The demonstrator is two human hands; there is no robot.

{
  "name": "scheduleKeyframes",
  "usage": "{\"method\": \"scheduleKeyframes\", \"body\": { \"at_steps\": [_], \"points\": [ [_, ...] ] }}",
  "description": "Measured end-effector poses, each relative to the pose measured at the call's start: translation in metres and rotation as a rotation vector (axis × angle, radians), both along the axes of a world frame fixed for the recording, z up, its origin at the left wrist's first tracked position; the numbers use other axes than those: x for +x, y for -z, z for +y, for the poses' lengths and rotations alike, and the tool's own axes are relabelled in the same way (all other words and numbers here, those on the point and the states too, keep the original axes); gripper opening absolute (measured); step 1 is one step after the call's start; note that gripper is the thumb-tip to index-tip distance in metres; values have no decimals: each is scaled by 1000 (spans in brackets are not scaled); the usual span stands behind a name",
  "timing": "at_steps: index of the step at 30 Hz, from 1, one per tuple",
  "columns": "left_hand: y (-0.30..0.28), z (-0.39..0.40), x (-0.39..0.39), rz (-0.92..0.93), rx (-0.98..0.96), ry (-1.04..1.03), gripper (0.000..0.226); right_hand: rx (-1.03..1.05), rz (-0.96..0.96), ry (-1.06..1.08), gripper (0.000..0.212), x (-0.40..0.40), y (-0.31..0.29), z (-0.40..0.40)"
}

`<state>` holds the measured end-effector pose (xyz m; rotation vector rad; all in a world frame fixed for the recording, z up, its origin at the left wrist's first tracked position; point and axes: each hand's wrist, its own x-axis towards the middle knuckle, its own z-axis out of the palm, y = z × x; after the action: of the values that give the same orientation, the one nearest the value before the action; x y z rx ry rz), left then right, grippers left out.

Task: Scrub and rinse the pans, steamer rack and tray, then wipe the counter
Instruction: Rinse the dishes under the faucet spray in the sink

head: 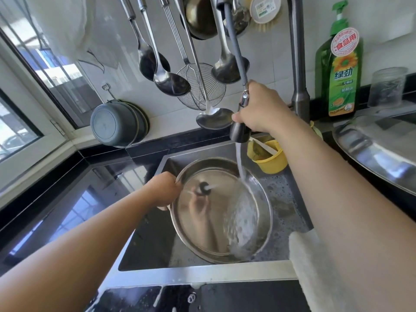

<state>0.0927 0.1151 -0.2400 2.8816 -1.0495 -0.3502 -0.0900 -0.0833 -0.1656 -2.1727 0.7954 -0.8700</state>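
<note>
Over the sink (290, 194), seen from the head camera, the steel pan (221, 210) stands tilted against the left wall so rinse water runs off its right side. Left hand (165, 190) curls its fingers over the pan's left rim to steady it; right hand (262, 109) wraps the pull-out sprayer (240, 129), aiming downward.

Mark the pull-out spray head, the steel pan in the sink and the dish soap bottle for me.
pull-out spray head (240, 131), head view, on its dark lower barrel.
steel pan (202, 219), head view, on its shiny inner bottom.
dish soap bottle (341, 82), head view, on the green front label.
</note>
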Motion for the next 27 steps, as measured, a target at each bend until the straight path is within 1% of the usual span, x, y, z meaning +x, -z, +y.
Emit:
{"method": "scheduleKeyframes", "body": {
  "at_steps": [4,7,9,13,17,19,22,25,27],
  "points": [
    [11,6,3,176,-59,-150,23,47,-110,-39,43,13,7,8],
    [21,13,7,294,-133,-251,16,171,-229,-110,39,20,10,13],
    [28,17,6,363,-180,-305,15,257,-280,-165,38,23,10,15],
    [46,24,5,491,-300,-392,17,428,-326,-317,35,25,7,21],
    [55,25,3,602,-440,-419,17,520,-338,-416,32,26,3,26],
    [57,24,2,569,-490,-383,17,543,-334,-458,30,24,2,26],
    [58,23,1,472,-574,-348,15,543,-277,-514,28,18,-1,26],
    [53,24,0,327,-556,-306,28,502,-176,-506,27,8,-6,22],
    [46,24,-3,227,-511,-237,32,440,-97,-460,26,0,-9,18]
  ]
}}
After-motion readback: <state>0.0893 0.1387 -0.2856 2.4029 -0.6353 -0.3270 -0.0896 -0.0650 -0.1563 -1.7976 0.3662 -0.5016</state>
